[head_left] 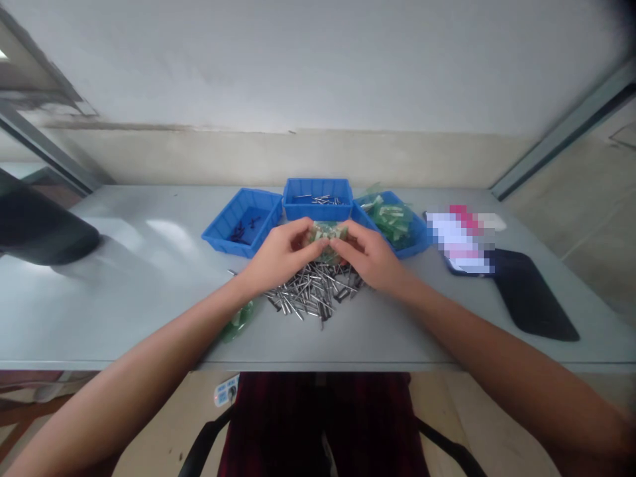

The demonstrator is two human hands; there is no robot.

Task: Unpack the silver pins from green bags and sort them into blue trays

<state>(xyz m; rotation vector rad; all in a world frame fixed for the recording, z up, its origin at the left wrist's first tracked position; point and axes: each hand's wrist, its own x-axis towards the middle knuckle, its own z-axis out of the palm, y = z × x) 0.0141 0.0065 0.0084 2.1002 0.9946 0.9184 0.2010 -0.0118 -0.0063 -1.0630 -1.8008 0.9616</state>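
Both my hands are closed on a small green see-through plastic bag, one at each side, with the thumbs nearly meeting at its front. My left hand grips its left edge and my right hand its right edge. What the bag holds is too blurred to name. Directly below lies a loose pile of thin silver metal pins or nails, with some darker pieces among them. Another green plastic bag rests on the table beside my left forearm, partly hidden by it.
Behind my hands stand three blue bins: the left bin with dark small pieces, the middle bin with silver pins, the right bin with green bags. A phone and a black flat object lie right; a dark cylinder lies left.
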